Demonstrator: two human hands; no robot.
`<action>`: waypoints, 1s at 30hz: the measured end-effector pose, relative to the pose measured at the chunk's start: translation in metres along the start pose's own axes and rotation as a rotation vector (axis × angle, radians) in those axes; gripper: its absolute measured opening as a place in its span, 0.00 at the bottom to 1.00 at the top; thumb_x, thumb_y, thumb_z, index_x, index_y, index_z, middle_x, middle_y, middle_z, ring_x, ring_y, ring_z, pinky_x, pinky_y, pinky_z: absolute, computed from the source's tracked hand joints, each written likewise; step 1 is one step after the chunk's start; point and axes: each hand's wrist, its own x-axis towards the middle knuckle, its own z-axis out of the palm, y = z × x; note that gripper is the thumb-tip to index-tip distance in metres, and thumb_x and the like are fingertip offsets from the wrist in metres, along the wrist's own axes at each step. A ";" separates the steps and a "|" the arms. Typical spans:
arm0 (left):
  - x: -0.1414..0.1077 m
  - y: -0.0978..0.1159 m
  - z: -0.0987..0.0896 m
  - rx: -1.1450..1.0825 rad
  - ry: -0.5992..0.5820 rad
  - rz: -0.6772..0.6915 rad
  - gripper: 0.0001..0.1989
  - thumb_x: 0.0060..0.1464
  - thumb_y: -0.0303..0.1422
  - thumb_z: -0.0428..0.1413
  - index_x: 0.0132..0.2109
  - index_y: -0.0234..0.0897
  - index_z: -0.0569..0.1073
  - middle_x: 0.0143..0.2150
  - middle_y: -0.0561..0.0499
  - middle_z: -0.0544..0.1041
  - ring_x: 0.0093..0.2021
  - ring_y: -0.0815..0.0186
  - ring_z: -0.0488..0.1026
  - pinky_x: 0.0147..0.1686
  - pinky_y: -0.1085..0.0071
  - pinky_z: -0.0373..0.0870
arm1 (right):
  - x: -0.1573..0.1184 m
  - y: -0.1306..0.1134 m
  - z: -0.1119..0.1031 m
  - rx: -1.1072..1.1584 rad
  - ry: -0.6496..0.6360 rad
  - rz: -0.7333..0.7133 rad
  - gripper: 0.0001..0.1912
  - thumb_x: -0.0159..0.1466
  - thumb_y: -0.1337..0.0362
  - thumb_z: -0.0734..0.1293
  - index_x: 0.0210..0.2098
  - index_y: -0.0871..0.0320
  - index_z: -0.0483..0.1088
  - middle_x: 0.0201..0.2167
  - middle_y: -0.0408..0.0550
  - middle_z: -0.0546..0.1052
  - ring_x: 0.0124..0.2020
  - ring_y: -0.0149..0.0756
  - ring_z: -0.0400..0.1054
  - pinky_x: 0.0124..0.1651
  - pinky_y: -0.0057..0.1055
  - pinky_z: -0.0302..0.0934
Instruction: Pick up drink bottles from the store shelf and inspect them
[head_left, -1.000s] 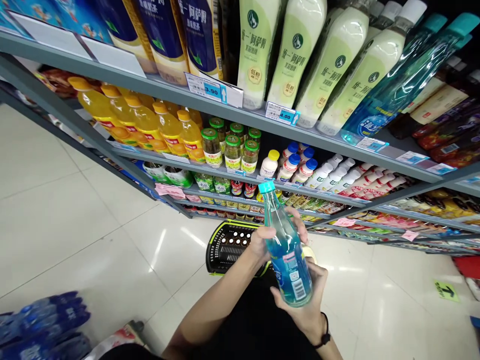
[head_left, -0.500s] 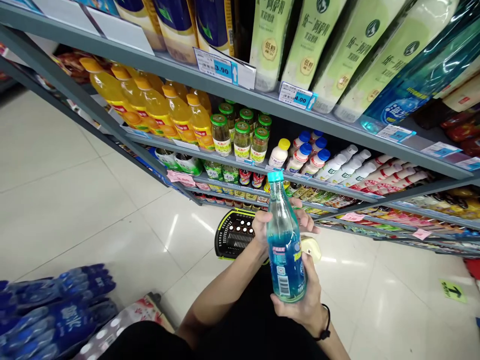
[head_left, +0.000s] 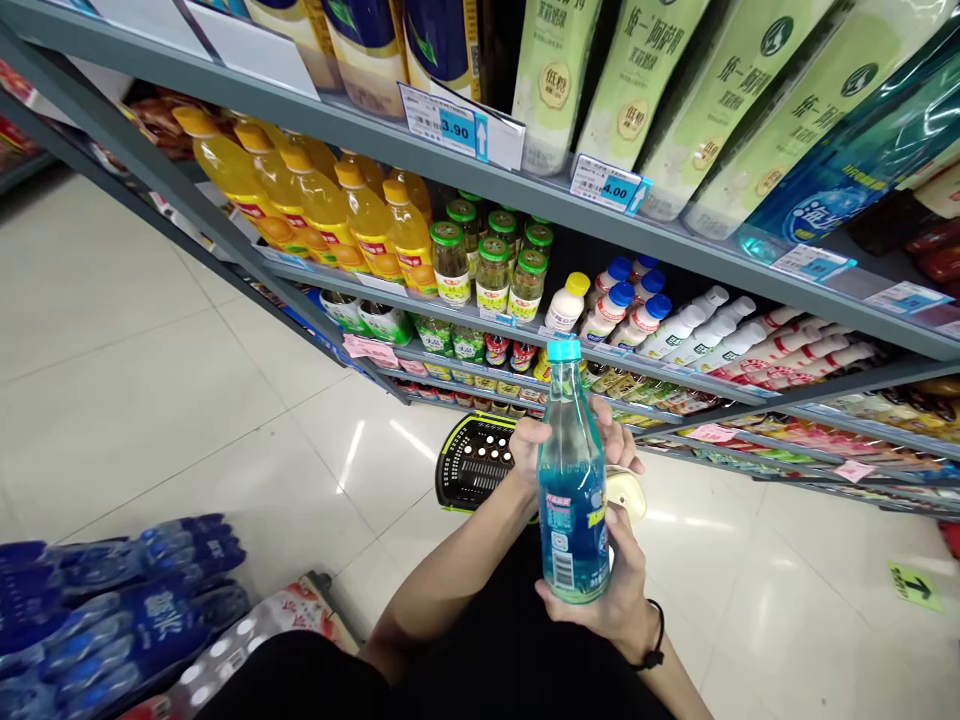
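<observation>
A clear plastic bottle of blue drink with a turquoise cap stands nearly upright in front of me, its barcode side facing the camera. My right hand, a black band at its wrist, grips the lower body from the right and below. Behind the neck and shoulder curls my left hand, thumb on the left side and fingers showing past the right side; part of this hand is hidden by the bottle.
Ahead is a shelf unit with orange juice bottles, green-lidded jars and cartons. A black basket with several white-topped items is on the floor. Wrapped blue bottle packs lie at lower left.
The view has shifted slightly, so the shelf goods appear a little further right. Both hands keep the same hold on the bottle.
</observation>
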 end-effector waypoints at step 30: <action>-0.001 -0.062 0.011 0.713 0.192 -0.003 0.17 0.54 0.37 0.69 0.47 0.35 0.77 0.42 0.46 0.79 0.41 0.64 0.76 0.42 0.71 0.73 | -0.001 0.007 -0.044 0.093 0.134 0.736 0.37 0.59 0.56 0.77 0.62 0.56 0.61 0.53 0.57 0.79 0.49 0.48 0.78 0.45 0.40 0.77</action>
